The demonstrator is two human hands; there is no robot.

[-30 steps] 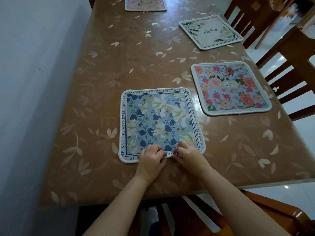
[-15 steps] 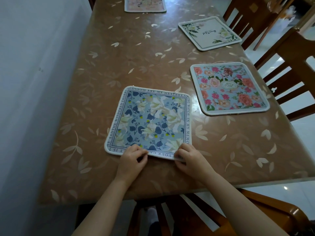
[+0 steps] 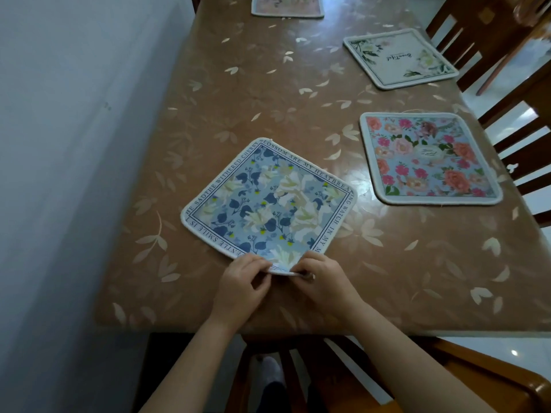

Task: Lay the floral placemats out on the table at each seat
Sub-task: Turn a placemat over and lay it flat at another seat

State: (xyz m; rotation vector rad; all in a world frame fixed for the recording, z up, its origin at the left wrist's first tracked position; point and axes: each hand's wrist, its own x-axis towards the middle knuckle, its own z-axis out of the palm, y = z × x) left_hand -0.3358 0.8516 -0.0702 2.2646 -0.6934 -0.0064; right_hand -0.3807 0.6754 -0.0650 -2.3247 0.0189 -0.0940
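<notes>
Pinching the near corner of the blue mat (image 3: pixel 269 204), the fingers (image 3: pixel 262 268) of the left hand (image 3: pixel 241 286) curl closed over its edge, and those of the right hand (image 3: pixel 323 281) close on the same corner from the other side, so the two hands sit almost touching at the front of the desk (image 3: pixel 268 93). That corner is lifted a little off the surface, showing a pale underside between the hands; the remainder of the mat lies flat. The blue mat sits turned like a diamond, one corner toward the person, and carries white and navy flowers inside a border of printed words. Both bare forearms reach in from the bottom of the view over the desk's near edge. To the right, well apart from the blue mat, a pink mat (image 3: pixel 429 158) with roses lies flat near the desk's right edge. Beyond it a white mat (image 3: pixel 399 58) with green leaves and a line of script lies flat too, also by the right edge. At the far end a pale mat (image 3: pixel 287 5) is partly cut off by the top of the view. The desk wears a brown cover printed with light leaves. A wall (image 3: pixel 74 174) runs along the left, and wooden chairs (image 3: pixel 507 84) stand along the right side.
</notes>
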